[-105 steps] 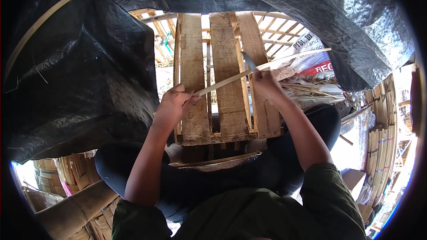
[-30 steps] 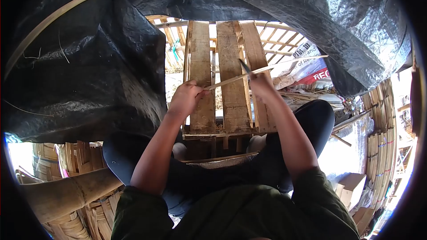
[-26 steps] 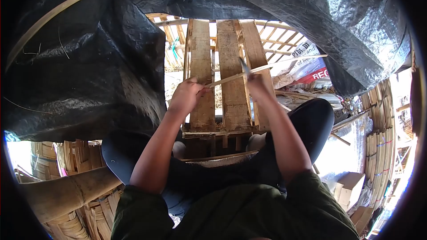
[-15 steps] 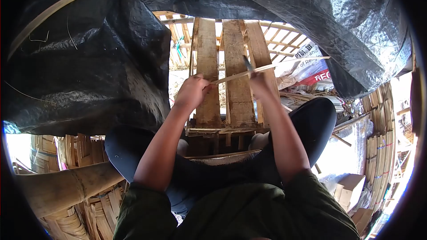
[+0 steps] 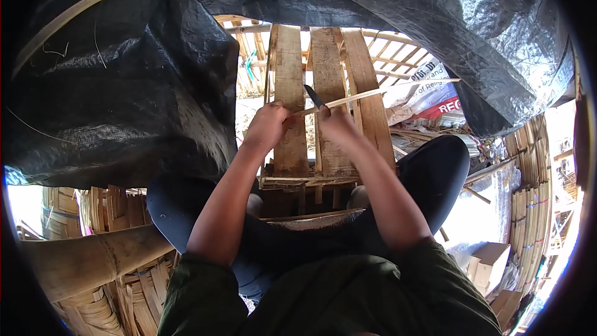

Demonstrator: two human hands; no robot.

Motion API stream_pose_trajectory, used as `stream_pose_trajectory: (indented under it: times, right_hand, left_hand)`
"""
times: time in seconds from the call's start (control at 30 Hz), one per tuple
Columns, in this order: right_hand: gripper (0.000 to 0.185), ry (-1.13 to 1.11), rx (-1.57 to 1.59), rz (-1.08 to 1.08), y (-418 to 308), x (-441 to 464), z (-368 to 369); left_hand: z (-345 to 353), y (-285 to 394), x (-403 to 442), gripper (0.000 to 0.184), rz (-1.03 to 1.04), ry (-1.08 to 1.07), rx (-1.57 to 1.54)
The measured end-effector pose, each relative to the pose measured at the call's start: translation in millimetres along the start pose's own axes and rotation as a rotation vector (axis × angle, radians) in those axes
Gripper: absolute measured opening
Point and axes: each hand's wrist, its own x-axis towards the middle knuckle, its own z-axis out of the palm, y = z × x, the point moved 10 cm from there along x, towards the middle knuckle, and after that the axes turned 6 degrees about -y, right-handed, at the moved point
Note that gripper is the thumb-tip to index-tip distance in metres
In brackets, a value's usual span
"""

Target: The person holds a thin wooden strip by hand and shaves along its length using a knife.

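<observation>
A thin pale bamboo strip [image 5: 367, 94] runs slantwise over the wooden slats, its far end up to the right. My left hand [image 5: 268, 126] is closed on the strip's near end. In my right hand [image 5: 336, 124] is a knife [image 5: 313, 96], its dark blade pointing up and to the left. The blade lies close to the strip, and I cannot tell whether its edge touches it. The fingers of my right hand wrap round the handle, which is mostly hidden. Beneath both hands is a bench of wooden slats [image 5: 289, 74].
Black plastic sheeting [image 5: 124, 106] hangs on the left and overhead. A printed sack [image 5: 429, 93] lies at the right. A thick bamboo pole [image 5: 99, 255] is at lower left, a cardboard box [image 5: 490, 267] at lower right, and bundled bamboo slats [image 5: 532, 211] stand on the far right.
My right hand has moved left with the knife along the strip, towards my left hand. My left hand and the strip are nearly where they were.
</observation>
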Motion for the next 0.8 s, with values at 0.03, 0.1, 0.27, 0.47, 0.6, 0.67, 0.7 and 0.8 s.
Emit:
stream_pose_trajectory:
  times: [0.03,0.1,0.27,0.47,0.6,0.67,0.7,0.8]
  right_hand:
    - [0.052,0.003,0.083,-0.025,18.2,24.3,-1.5]
    - [0.052,0.098,0.108,-0.001,29.1,32.5,-36.8]
    - [0.047,0.022,-0.007,-0.029,5.2,14.8,2.8]
    - [0.040,0.036,0.130,0.018,9.1,13.1,-30.6]
    - [0.044,0.109,0.052,-0.059,11.2,28.6,0.5]
    - [0.044,0.081,-0.122,-0.151,-8.7,21.4,20.1]
    - [0.042,-0.083,-0.004,0.013,-10.4,4.5,11.2]
    - [0.038,0.109,-0.346,-0.302,-14.3,36.4,-23.5]
  left_hand:
    - [-1.4,0.6,-0.6,0.014,0.001,0.005,0.004]
    - [-1.7,0.3,0.7,0.014,0.004,0.005,0.009]
    - [-3.3,2.6,-1.6,0.014,-0.017,-0.006,-0.011]
    - [-4.6,3.2,-1.2,0.013,-0.011,0.018,0.007]
    - [-2.2,-0.5,-1.7,0.013,-0.020,0.011,0.002]
    - [-0.8,-1.6,-0.7,0.013,0.001,0.028,0.003]
    - [-0.7,-1.0,-0.4,0.012,-0.002,0.023,-0.002]
    - [-1.6,-1.9,1.1,0.011,-0.029,0.002,0.008]
